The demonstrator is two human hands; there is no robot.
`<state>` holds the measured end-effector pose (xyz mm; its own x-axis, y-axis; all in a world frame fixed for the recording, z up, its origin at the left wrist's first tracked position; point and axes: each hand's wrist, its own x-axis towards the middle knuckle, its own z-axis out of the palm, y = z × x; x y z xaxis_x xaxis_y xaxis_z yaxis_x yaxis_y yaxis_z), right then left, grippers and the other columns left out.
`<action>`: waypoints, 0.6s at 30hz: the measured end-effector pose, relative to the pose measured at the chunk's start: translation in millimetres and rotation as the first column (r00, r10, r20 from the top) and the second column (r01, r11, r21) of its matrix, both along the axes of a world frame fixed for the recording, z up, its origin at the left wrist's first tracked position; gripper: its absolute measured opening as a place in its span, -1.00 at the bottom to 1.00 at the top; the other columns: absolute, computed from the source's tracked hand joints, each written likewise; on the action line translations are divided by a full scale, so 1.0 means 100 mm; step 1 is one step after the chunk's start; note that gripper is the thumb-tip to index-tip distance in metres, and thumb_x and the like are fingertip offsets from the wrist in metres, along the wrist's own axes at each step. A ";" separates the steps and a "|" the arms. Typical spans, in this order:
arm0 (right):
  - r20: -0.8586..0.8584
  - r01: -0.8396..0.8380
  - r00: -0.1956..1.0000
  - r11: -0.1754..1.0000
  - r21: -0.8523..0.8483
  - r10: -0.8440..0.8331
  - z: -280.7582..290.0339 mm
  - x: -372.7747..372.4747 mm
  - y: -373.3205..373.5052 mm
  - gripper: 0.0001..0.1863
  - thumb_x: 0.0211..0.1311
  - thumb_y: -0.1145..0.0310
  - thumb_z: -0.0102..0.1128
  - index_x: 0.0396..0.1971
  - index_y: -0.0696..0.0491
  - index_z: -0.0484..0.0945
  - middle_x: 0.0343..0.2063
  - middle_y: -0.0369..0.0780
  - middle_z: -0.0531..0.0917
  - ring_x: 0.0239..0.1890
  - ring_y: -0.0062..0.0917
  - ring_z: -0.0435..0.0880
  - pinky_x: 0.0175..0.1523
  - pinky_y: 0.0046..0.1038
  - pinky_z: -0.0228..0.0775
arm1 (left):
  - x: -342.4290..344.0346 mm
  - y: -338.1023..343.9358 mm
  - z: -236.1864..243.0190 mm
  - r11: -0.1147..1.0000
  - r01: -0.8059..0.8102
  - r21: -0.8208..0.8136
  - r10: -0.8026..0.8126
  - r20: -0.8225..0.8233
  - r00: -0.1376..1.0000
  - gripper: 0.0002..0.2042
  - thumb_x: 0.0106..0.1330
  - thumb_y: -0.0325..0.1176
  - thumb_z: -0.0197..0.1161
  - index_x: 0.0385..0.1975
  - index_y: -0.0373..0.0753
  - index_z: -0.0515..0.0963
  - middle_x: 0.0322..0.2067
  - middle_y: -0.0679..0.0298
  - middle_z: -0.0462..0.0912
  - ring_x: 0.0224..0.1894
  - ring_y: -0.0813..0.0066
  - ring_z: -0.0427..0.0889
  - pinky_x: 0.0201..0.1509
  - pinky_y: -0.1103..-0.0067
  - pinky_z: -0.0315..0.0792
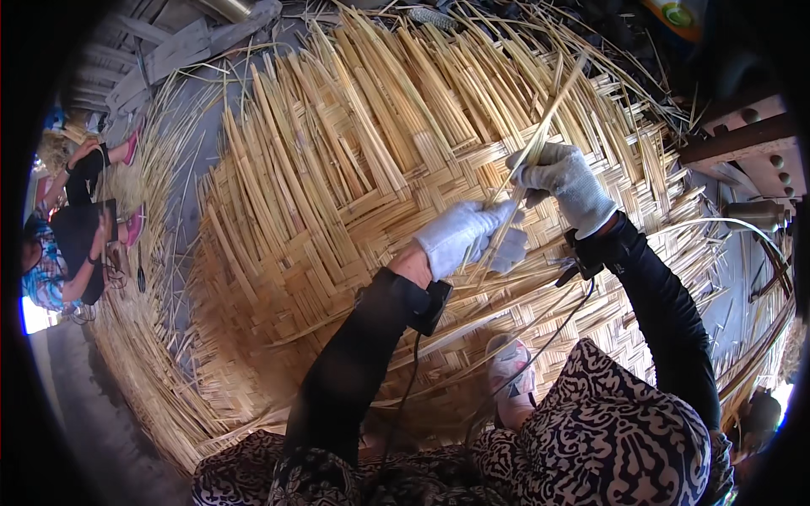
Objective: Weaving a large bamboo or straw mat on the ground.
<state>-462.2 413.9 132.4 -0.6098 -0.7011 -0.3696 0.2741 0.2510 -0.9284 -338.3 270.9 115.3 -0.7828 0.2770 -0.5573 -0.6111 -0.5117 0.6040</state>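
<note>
- Patterned cloth (616, 430), dark with pale scrolls, across the wearer's lap and legs.
- Shoe (509, 364), pale, planted on the weave.
- Sleeves (346, 371), black, one per forearm; small dark box (430, 305) at the left wrist, with cable.
- Left hand (472, 234), pale glove: fingers half curled, the strip running across them; whether they grip it, I cannot tell.
- Right hand (567, 187), pale glove: thumb and fingers closed in a pinch on the strip.
- Strip (557, 103), straw-coloured: held above the mat, long axis slanting from upper right to lower left; right hand nearer its far end, left hand nearer its lower end.
- Mat (325, 266), woven, beneath both hands; loose strip ends fanning along the far edge.
- Planks (181, 52), grey, beyond, upper left.
- Seated person (51, 268), far left, beside loose stalks (143, 354).
</note>
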 end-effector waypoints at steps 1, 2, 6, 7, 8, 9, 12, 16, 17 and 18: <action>0.005 -0.001 1.000 1.000 -0.014 0.002 -0.04 0.01 0.00 -0.72 0.02 0.41 0.15 -0.23 0.20 0.50 -0.49 -0.28 0.60 -0.50 -0.64 0.58 -0.41 -0.65 0.46 | 0.00 0.01 0.03 1.000 0.000 0.000 0.000 0.004 1.000 -0.54 0.28 -0.09 -0.05 -0.13 -0.45 0.38 -0.33 -0.05 0.56 -0.33 0.23 0.61 -0.28 0.44 0.53; 0.010 -0.001 1.000 1.000 -0.013 0.001 -0.06 0.01 0.01 -0.72 0.02 0.41 0.15 -0.23 0.20 0.50 -0.49 -0.28 0.60 -0.50 -0.64 0.58 -0.41 -0.65 0.46 | -0.01 0.01 0.06 0.999 0.046 -0.021 -0.046 0.012 0.999 -0.54 0.29 -0.09 -0.07 -0.12 -0.45 0.38 -0.33 -0.03 0.56 -0.35 0.24 0.61 -0.30 0.45 0.53; 0.183 0.066 0.982 0.997 -0.049 -0.056 0.03 0.08 0.01 -0.70 0.07 0.31 0.16 -0.23 0.18 0.51 -0.43 -0.29 0.59 -0.51 -0.67 0.53 -0.40 -0.66 0.45 | 0.02 -0.02 0.09 0.991 0.133 -0.027 -0.132 0.029 0.991 -0.49 0.27 -0.02 -0.08 -0.15 -0.46 0.39 -0.38 -0.01 0.57 -0.43 0.26 0.61 -0.39 0.48 0.52; 0.184 0.063 0.981 0.997 -0.036 -0.055 0.04 0.06 0.02 -0.71 0.06 0.33 0.17 -0.23 0.17 0.52 -0.46 -0.30 0.59 -0.52 -0.67 0.53 -0.42 -0.66 0.44 | 0.02 -0.02 0.07 0.990 0.136 0.025 -0.137 0.029 0.990 -0.45 0.24 0.05 -0.07 -0.17 -0.46 0.39 -0.43 -0.03 0.57 -0.48 0.24 0.61 -0.43 0.48 0.50; 0.186 0.061 0.981 0.998 -0.023 -0.055 0.05 0.05 0.02 -0.72 0.06 0.35 0.18 -0.23 0.16 0.52 -0.49 -0.32 0.58 -0.54 -0.67 0.53 -0.44 -0.66 0.44 | 0.03 -0.02 0.06 0.990 0.137 0.025 -0.138 0.029 0.990 -0.45 0.24 0.05 -0.07 -0.17 -0.46 0.39 -0.43 -0.03 0.57 -0.48 0.24 0.61 -0.43 0.48 0.50; 0.206 0.054 0.978 0.997 -0.047 -0.043 0.06 0.09 0.03 -0.72 0.05 0.35 0.19 -0.23 0.15 0.52 -0.49 -0.31 0.59 -0.54 -0.67 0.53 -0.43 -0.65 0.44 | 0.05 -0.02 0.06 0.981 0.190 0.028 -0.191 0.031 0.981 -0.43 0.24 0.06 -0.08 -0.15 -0.47 0.38 -0.46 -0.04 0.58 -0.52 0.24 0.60 -0.45 0.48 0.50; 0.213 0.099 0.974 0.992 -0.073 -0.081 -0.03 0.10 0.09 -0.74 0.04 0.36 0.20 -0.26 0.15 0.53 -0.49 -0.30 0.60 -0.54 -0.68 0.53 -0.42 -0.66 0.44 | 0.02 0.03 0.04 0.966 0.252 0.055 -0.251 -0.027 0.968 -0.39 0.25 0.06 -0.11 -0.09 -0.51 0.32 -0.53 -0.04 0.57 -0.61 0.25 0.58 -0.55 0.50 0.46; 0.138 0.059 0.989 0.995 -0.079 -0.048 -0.01 0.12 0.10 -0.74 0.03 0.36 0.22 -0.27 0.16 0.53 -0.48 -0.29 0.60 -0.54 -0.68 0.54 -0.43 -0.67 0.43 | 0.01 0.05 -0.01 0.967 0.251 0.041 -0.253 0.065 0.965 -0.46 0.29 0.03 -0.18 -0.05 -0.41 0.32 -0.51 -0.01 0.58 -0.64 0.32 0.57 -0.59 0.55 0.45; 0.114 0.047 0.993 0.997 -0.064 -0.040 0.04 0.14 0.08 -0.73 0.02 0.37 0.22 -0.27 0.17 0.53 -0.48 -0.28 0.61 -0.53 -0.68 0.54 -0.42 -0.67 0.43 | 0.00 0.05 0.01 0.959 0.284 0.018 -0.284 0.116 0.952 -0.50 0.32 0.01 -0.24 -0.04 -0.32 0.35 -0.51 0.02 0.58 -0.66 0.37 0.56 -0.59 0.58 0.46; 0.091 0.035 0.995 0.998 -0.049 -0.031 0.06 0.14 0.06 -0.73 0.02 0.38 0.23 -0.27 0.18 0.53 -0.48 -0.27 0.61 -0.52 -0.67 0.54 -0.41 -0.67 0.43 | -0.01 0.04 0.03 0.958 0.286 0.019 -0.286 0.119 0.951 -0.50 0.32 0.01 -0.24 -0.04 -0.32 0.35 -0.51 0.02 0.58 -0.66 0.37 0.56 -0.59 0.58 0.46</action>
<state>-448.2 420.4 138.5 -0.5986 -0.7004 -0.3887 0.3649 0.1935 -0.9107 -338.9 275.1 118.6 -0.5986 0.4800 -0.6413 -0.7994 -0.3057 0.5172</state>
